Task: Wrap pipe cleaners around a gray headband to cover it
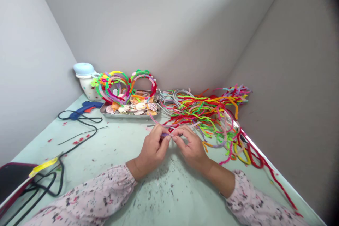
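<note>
In the middle of the table, my left hand [155,144] is closed in a pinch, with a short purple stretch of pipe cleaner [165,135] showing between its fingers. My right hand [190,146] meets it fingertip to fingertip, thumb and forefinger pinched on the end of the same strand. Most of that strand is hidden by the fingers. Just beyond the hands lies a big tangled heap of coloured pipe cleaners [196,107]. A pink strand [161,124] curves out of it close behind my left hand.
A metal tray [129,115] of seashells [140,106] stands at the back, with pipe-cleaner-wrapped headbands [116,74] on it. Left of it are a white jar [88,84] with a blue lid and a blue glue gun [84,109]. Its black cord [61,173] trails forward. Red scraps [79,141] dot the table.
</note>
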### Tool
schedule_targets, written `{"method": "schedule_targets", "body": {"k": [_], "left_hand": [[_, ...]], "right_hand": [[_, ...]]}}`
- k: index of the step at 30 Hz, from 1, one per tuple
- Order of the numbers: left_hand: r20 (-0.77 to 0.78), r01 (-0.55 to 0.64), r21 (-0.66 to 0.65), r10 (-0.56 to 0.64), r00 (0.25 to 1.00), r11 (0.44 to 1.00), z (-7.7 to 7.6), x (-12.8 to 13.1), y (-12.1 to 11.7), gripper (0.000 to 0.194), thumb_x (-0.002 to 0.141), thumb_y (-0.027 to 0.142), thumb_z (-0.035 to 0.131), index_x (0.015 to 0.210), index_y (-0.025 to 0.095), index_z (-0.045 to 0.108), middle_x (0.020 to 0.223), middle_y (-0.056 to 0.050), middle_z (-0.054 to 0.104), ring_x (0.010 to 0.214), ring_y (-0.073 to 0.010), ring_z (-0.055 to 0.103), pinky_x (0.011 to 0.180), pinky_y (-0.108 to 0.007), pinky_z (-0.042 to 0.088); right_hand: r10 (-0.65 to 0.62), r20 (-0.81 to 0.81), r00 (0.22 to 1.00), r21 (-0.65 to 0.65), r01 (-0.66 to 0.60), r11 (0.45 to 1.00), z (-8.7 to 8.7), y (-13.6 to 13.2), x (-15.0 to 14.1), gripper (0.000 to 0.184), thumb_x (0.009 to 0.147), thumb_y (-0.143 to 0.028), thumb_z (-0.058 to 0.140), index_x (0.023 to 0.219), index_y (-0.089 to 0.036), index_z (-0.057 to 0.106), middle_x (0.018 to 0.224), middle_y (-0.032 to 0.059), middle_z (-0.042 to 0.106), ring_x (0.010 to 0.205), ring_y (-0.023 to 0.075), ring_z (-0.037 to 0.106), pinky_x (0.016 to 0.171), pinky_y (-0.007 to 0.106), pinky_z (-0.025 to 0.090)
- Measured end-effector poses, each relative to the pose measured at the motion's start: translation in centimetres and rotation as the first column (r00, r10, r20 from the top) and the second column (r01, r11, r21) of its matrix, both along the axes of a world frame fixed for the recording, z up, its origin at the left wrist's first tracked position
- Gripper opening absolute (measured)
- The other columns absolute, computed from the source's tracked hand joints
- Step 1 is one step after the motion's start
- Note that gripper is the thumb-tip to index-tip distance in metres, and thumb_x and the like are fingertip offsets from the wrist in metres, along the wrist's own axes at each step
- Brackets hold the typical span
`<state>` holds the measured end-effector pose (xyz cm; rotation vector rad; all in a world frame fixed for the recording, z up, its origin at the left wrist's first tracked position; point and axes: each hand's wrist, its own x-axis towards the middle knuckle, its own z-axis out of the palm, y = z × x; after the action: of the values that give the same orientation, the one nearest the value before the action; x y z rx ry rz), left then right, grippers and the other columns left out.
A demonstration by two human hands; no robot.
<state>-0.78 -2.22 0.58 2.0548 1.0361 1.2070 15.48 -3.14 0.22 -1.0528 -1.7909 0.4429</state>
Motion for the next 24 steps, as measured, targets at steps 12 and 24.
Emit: {"method": "schedule_targets", "body": {"k": [12, 24], "left_hand": [[-0.001, 0.002, -0.046, -0.002, 1.0, 0.999, -0.06, -0.09, 0.14, 0.01, 0.091, 0.025, 0.045, 0.088, 0.018, 0.052, 0.082, -0.002, 0.052, 0.072, -0.0146, 0.049, 0.066, -0.027, 0.037], [0.025, 0.017, -0.056, -0.015, 1.0, 0.998, -0.18, -0.22, 0.31, 0.009, 0.089, 0.023, 0.047, 0.084, 0.018, 0.052, 0.078, -0.001, 0.051, 0.07, -0.0144, 0.047, 0.063, -0.026, 0.037]], "right_hand": [[0.035, 0.015, 0.999, -0.053, -0.034, 0.998, 0.2, 0.15, 0.03, 0.009, 0.091, -0.025, 0.053, 0.086, -0.021, 0.06, 0.085, 0.0022, 0.06, 0.086, 0.0174, 0.056, 0.08, 0.032, 0.043], [0.072, -0.016, 0.997, -0.168, -0.073, 0.983, 0.71, 0.06, -0.07, 0.016, 0.09, -0.028, 0.052, 0.08, -0.02, 0.062, 0.08, 0.0004, 0.059, 0.079, 0.0153, 0.055, 0.074, 0.028, 0.044]]}}
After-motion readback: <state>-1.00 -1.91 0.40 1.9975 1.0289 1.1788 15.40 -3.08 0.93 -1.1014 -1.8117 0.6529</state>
